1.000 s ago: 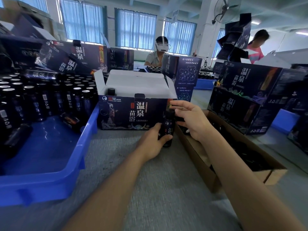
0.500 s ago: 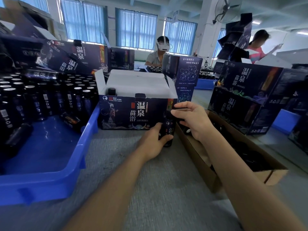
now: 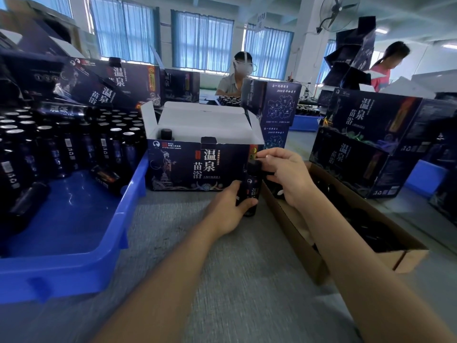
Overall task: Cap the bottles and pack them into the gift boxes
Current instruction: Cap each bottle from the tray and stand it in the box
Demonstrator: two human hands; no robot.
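Note:
A dark bottle (image 3: 250, 191) stands on the grey table in front of the open gift box (image 3: 197, 164). My left hand (image 3: 228, 209) grips its lower body. My right hand (image 3: 284, 173) curls its fingers round the black cap (image 3: 254, 165) on the bottle's neck. The gift box has its white flaps up, and two capped bottle tops (image 3: 166, 133) show inside it. Black caps (image 3: 371, 229) lie in a brown cardboard tray (image 3: 296, 233) at my right.
A blue bin (image 3: 74, 256) at the left holds several uncapped dark bottles (image 3: 61, 147). Closed gift boxes (image 3: 371, 139) are stacked at the right and behind the bin. Two people work at the far tables. Bare grey table lies near me.
My right hand has shifted slightly on top of the bottle, fingers now wrapped over the cap. The left hand and the bottle stay in place.

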